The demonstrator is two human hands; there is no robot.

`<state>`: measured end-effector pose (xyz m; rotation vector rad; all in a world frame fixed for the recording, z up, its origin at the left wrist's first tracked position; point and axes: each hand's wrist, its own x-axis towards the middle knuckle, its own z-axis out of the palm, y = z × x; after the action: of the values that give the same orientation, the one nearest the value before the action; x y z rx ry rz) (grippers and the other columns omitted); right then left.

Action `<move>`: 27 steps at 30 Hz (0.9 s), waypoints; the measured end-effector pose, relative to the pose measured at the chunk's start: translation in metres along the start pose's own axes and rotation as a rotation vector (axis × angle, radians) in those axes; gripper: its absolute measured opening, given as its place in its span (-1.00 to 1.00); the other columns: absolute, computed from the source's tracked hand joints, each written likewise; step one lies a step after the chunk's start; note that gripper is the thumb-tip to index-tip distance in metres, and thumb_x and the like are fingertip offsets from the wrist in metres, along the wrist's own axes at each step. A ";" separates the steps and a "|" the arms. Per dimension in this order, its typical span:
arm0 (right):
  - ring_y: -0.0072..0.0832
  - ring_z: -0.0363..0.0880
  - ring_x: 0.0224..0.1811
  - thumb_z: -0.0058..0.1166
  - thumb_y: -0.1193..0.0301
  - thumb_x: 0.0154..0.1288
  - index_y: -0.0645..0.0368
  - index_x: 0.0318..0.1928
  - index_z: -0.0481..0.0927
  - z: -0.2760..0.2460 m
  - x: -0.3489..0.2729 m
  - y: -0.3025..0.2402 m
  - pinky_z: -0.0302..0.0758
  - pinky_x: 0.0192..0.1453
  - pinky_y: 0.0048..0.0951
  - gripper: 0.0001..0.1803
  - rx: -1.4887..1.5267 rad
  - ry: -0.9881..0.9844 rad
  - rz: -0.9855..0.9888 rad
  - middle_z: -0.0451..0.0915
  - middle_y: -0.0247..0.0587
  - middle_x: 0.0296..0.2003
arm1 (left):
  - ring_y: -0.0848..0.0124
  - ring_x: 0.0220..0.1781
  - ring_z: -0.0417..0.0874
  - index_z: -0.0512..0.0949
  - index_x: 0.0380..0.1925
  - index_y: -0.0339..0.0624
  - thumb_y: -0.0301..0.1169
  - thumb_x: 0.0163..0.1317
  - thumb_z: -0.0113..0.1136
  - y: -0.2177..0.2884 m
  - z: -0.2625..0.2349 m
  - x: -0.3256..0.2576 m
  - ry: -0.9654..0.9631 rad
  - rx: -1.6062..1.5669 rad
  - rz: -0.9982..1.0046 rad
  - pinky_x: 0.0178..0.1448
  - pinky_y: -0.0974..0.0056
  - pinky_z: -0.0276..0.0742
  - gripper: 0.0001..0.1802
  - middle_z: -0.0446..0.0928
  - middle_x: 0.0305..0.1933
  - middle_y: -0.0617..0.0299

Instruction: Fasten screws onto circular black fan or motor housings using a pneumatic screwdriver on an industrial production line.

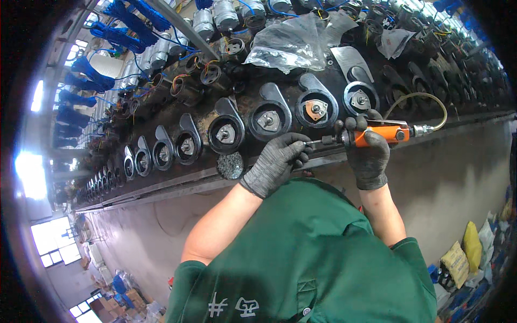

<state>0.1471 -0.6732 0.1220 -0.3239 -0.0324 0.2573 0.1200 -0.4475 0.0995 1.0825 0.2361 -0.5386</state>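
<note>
My right hand [368, 153], in a dark knit glove, grips an orange pneumatic screwdriver [383, 134] held level, with a pale air hose [431, 102] looping off its right end. My left hand [277, 161], gloved the same, pinches at the tool's metal bit [318, 142], fingers closed around the tip. Whether a screw sits between the fingertips is hidden. Both hands hover just in front of a long dark bench [177, 183], near a black motor housing [271, 117] and another with a copper-coloured centre plate [316, 109].
A row of similar black housings [188, 144] runs left along the bench. A small round dish of screws [230, 165] sits at the bench edge. Silver motors with blue wires [215, 19] and a clear plastic bag [291, 43] lie behind. Sacks and boxes [463, 253] stand on the floor at the right.
</note>
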 end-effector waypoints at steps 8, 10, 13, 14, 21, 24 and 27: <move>-0.32 0.51 0.02 0.21 0.50 0.11 0.04 0.14 0.49 -0.025 0.003 0.002 0.29 0.44 0.04 -0.48 -0.140 0.002 -0.166 0.54 -0.28 -0.18 | 0.52 -0.32 0.62 0.56 0.05 -0.25 -0.35 0.43 0.18 -0.001 0.003 0.008 0.059 0.118 -0.035 -0.29 0.43 0.55 -0.72 0.65 -0.23 0.24; -0.32 0.50 0.02 0.21 0.50 0.12 0.04 0.13 0.49 -0.024 0.002 0.001 0.30 0.43 0.04 -0.49 -0.155 -0.042 -0.178 0.55 -0.29 -0.17 | 0.53 -0.34 0.62 0.56 0.04 -0.25 -0.35 0.44 0.17 -0.001 0.004 0.011 0.060 0.123 -0.049 -0.31 0.43 0.54 -0.73 0.65 -0.25 0.24; -0.32 0.52 0.02 0.21 0.49 0.13 0.05 0.14 0.50 -0.012 -0.003 -0.003 0.32 0.41 0.03 -0.50 -0.140 0.036 -0.153 0.57 -0.29 -0.17 | 0.53 -0.35 0.61 0.56 0.04 -0.25 -0.34 0.45 0.16 -0.001 0.008 0.015 0.062 0.218 -0.080 -0.28 0.42 0.56 -0.73 0.65 -0.26 0.25; -0.31 0.53 0.02 0.22 0.50 0.14 0.06 0.13 0.50 -0.011 -0.004 -0.006 0.33 0.41 0.03 -0.51 -0.123 0.064 -0.131 0.57 -0.29 -0.17 | 0.53 -0.34 0.61 0.57 0.04 -0.24 -0.33 0.45 0.16 -0.001 0.012 0.015 0.070 0.316 -0.030 -0.26 0.41 0.57 -0.73 0.65 -0.26 0.24; -0.24 0.63 -0.03 0.21 0.55 0.18 0.10 0.13 0.49 -0.046 -0.001 -0.015 0.39 0.44 0.01 -0.53 0.124 0.175 -0.204 0.65 -0.19 -0.20 | 0.48 -0.26 0.64 0.57 0.12 -0.20 -0.17 0.43 0.20 -0.004 0.016 0.045 -0.031 0.198 -0.117 -0.13 0.34 0.63 -0.59 0.66 -0.17 0.20; -0.25 0.62 -0.03 0.21 0.55 0.18 0.12 0.12 0.48 -0.048 -0.004 -0.020 0.39 0.44 0.02 -0.54 0.172 0.189 -0.243 0.65 -0.17 -0.21 | 0.41 -0.19 0.66 0.61 0.09 -0.20 -0.13 0.40 0.22 -0.006 -0.001 0.082 0.145 0.138 -0.206 -0.06 0.27 0.64 -0.57 0.68 -0.08 0.19; -0.25 0.60 -0.02 0.20 0.55 0.19 0.13 0.11 0.48 -0.048 -0.006 -0.025 0.40 0.44 0.04 -0.55 0.177 0.199 -0.267 0.63 -0.17 -0.21 | 0.26 -0.15 0.71 0.66 0.02 -0.12 -0.24 0.25 0.31 -0.003 -0.035 0.132 0.056 0.823 0.232 -0.02 0.19 0.63 -0.63 0.69 -0.07 0.12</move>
<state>0.1513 -0.7122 0.0841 -0.1647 0.1418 -0.0383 0.2328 -0.4571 0.0232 1.8974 -0.0819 -0.3962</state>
